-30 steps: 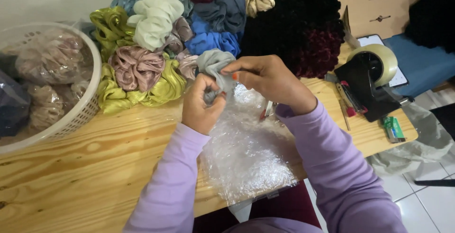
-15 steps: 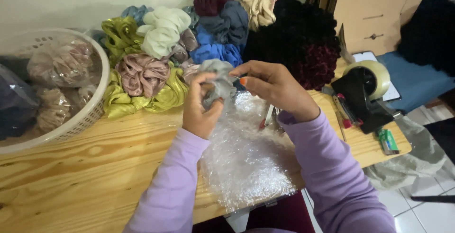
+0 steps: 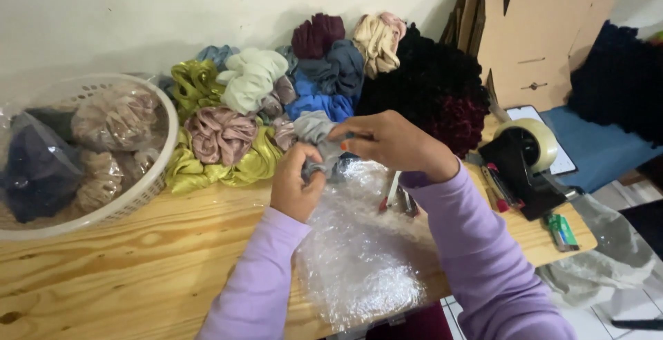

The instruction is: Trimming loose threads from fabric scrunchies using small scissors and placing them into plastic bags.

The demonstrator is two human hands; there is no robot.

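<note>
1. The left hand is curling its fingers tightly around the lower part of a grey scrunchie, gripping it just above the wooden table.
2. The right hand is reaching in from the right, its fingertips pinching closed on the upper edge of the same grey scrunchie, so both hands are holding it between them.
3. The grey scrunchie is hanging over the far edge of a sheet of bubble wrap, which is lying flat on the table and overhanging its near edge.
4. A pile of scrunchies is sitting against the wall just behind the hands: a pink satin one, a yellow-green one, a pale mint one, a blue one and a large black heap.
5. A white plastic basket is standing at the left, holding bagged scrunchies.
6. A black tape dispenser with a roll of clear tape is resting to the right of the right hand, with red pens beside it and a small green lighter near the table corner.
7. Flattened cardboard is leaning against the wall at the back right.
</note>
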